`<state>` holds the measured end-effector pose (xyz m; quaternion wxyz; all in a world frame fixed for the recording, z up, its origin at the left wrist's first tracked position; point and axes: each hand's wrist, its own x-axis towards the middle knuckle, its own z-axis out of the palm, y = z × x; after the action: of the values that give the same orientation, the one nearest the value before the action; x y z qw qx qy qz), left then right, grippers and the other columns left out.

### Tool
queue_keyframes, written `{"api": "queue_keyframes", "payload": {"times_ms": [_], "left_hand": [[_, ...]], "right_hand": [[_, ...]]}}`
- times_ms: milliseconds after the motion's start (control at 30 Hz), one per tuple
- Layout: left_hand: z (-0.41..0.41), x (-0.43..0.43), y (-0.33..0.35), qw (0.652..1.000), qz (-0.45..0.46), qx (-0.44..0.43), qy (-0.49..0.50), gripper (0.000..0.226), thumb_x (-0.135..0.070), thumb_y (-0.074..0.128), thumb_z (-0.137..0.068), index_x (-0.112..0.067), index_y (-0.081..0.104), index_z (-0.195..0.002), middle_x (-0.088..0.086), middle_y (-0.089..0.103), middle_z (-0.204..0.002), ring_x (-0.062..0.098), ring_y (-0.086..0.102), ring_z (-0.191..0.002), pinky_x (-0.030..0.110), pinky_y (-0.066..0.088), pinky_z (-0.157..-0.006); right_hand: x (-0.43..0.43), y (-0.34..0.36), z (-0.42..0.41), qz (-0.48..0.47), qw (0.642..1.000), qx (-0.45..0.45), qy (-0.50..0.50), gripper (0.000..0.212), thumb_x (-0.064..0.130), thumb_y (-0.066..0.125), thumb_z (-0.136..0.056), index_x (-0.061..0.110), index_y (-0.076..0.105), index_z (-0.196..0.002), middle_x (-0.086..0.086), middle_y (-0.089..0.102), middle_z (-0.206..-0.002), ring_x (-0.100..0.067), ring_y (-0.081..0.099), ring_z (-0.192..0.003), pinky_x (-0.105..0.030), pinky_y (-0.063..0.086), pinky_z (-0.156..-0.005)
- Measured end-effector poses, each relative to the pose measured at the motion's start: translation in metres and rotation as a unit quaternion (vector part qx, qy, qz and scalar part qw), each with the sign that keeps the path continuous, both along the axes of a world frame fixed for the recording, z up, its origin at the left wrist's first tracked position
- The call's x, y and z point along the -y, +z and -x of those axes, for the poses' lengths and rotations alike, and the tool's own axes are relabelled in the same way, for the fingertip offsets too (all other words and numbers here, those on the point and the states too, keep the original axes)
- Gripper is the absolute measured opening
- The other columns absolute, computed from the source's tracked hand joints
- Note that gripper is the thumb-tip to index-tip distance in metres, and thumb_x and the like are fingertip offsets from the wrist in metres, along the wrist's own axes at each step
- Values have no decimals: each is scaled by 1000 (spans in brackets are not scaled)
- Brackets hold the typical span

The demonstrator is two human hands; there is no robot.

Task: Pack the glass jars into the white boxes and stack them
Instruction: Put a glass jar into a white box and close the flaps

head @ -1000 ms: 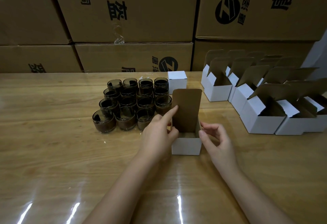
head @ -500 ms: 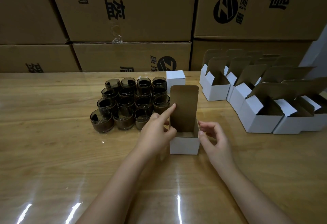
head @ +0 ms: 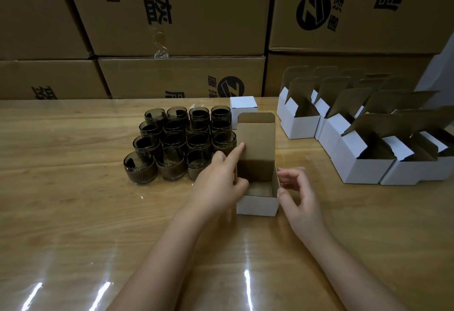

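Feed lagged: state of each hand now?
Left hand: grips the open white box by its left wall, forefinger on lid.
Right hand: open, thumb touching that box.

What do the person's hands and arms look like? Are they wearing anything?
The left forearm and right forearm are bare, with no sleeves in view. The left hand and right hand wear no gloves, and no ring, watch or bracelet shows.

Both forearms reach forward and converge. The left hand has its index finger straight, its thumb bent inward and its other fingers curled. The right hand is loosely cupped, thumb forward.
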<state>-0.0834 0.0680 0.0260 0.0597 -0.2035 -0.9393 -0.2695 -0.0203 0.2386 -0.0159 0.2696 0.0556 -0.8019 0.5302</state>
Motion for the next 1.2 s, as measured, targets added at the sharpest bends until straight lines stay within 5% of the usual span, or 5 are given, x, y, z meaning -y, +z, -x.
{"api": "queue_keyframes", "payload": {"times_ms": [367,600,800,967,1200], "left_hand": [[-7,-2,9,994,79,-74,-8,67,-32,53,-82,-25,29,-145,-6,30,-100,9,43,-64,18,25,-45],[-8,4,1,995,36,-85,-32,50,-32,55,-83,-24,47,-131,-8,32,-98,9,44,-74,18,35,-52],[-13,6,-13,991,-107,-26,-74,48,-32,46,-81,-26,49,-129,-13,40,-133,-1,35,-122,24,38,-96],[-18,4,-21,979,-173,47,-99,49,-27,43,-79,-30,42,-128,-15,48,-123,-7,41,-112,12,35,-89],[-13,-1,-27,962,-235,107,-84,35,-33,41,-81,-38,42,-116,-22,47,-111,-10,41,-108,18,37,-82]], "right_hand": [[0,5,-8,-62,997,-53,13,34,24,46,-75,19,55,-108,3,48,-104,-15,51,-98,-17,43,-85],[-1,3,-10,-64,996,-56,16,49,24,47,-73,24,48,-122,-3,46,-107,-17,50,-100,-20,45,-85],[1,-3,-8,-92,993,-65,-44,46,34,50,-83,28,46,-128,3,41,-106,-7,48,-99,-15,44,-84],[2,-3,-5,-101,993,-56,-4,45,33,52,-83,29,42,-127,5,39,-138,-6,37,-130,-20,32,-107],[1,-1,-4,-27,990,108,81,57,57,38,-84,54,19,-138,19,33,-148,2,30,-136,-32,32,-113]]}}
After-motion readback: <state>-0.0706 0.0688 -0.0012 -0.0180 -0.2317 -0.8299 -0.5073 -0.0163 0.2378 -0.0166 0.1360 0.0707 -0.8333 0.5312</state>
